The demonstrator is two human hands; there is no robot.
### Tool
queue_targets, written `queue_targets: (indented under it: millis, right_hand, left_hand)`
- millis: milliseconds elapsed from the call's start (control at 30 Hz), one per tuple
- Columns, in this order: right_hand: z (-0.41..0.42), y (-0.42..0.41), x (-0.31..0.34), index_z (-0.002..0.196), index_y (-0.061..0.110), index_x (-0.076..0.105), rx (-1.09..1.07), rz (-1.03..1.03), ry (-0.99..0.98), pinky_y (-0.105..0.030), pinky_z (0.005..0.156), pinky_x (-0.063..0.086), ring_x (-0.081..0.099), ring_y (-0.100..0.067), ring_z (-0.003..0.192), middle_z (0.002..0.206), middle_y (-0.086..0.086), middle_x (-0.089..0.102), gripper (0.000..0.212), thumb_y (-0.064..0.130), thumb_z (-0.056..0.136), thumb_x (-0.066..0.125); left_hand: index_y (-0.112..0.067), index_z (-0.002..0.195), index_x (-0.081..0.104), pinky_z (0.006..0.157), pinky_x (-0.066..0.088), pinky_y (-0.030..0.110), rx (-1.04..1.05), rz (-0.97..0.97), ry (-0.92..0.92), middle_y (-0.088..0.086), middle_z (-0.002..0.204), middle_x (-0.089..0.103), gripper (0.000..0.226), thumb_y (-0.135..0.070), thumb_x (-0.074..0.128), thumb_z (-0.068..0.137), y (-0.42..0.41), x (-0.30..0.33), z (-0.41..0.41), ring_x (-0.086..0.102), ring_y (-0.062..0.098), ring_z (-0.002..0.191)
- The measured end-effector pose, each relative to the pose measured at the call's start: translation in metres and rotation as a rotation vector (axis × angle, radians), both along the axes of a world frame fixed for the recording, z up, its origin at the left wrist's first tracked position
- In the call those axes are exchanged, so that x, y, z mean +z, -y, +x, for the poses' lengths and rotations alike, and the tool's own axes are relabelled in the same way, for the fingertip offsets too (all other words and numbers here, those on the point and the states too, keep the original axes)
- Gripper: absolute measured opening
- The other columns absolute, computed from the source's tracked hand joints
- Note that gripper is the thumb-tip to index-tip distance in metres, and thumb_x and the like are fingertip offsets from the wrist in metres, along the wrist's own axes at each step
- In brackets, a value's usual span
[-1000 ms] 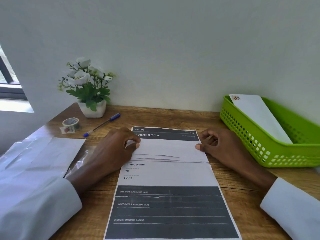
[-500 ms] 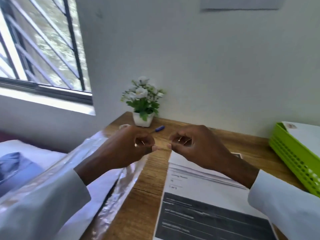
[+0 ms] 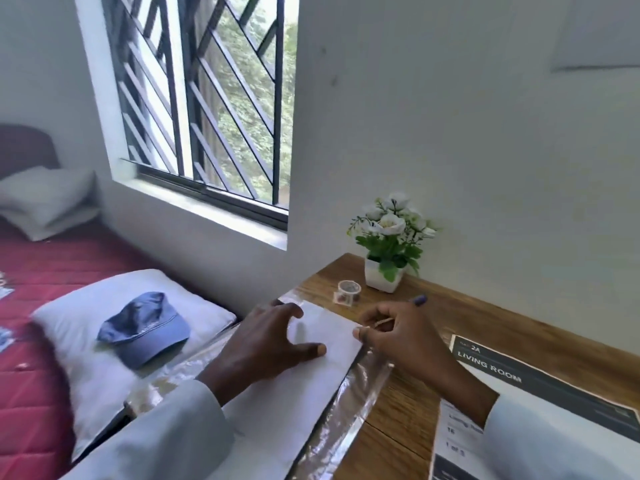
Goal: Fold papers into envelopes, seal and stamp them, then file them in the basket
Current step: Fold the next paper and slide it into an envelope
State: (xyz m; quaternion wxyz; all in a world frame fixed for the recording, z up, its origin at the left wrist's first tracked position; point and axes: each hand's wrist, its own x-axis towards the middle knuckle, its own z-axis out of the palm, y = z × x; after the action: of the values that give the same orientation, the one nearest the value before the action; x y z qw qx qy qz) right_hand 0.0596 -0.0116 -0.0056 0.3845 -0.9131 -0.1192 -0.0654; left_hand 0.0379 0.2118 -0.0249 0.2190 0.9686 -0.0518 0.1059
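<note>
Two hands (image 3: 266,344) (image 3: 398,336) on one envelope pack (image 3: 304,382)

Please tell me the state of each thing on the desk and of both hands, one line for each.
left hand: spread flat on the pack of envelopes, open
right hand: at the pack's edge, fingers curled; grip unclear
pack of envelopes: lying flat in clear plastic wrap
printed sheet: flat on the desk, partly under the right sleeve
tape roll: resting on the desk, untouched
pen: mostly hidden behind the right hand
flower pot: upright
</note>
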Motion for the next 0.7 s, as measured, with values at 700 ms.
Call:
queue_targets:
  millis: [700]
  right_hand:
    - [-0.015,0.002,0.015,0.108,0.018,0.07,0.091,0.514,-0.115,-0.026,0.068,0.061,0.074,-0.014,0.085,0.101,0.001,0.075,0.036,0.017,0.075,0.083]
  left_hand:
    - [-0.018,0.1,0.073,0.071,0.055,0.028,-0.293,-0.707,-0.055,0.007,0.095,0.074,0.017,-0.016,0.075,0.083,-0.007,0.034,-0.009,0.068,0.012,0.08]
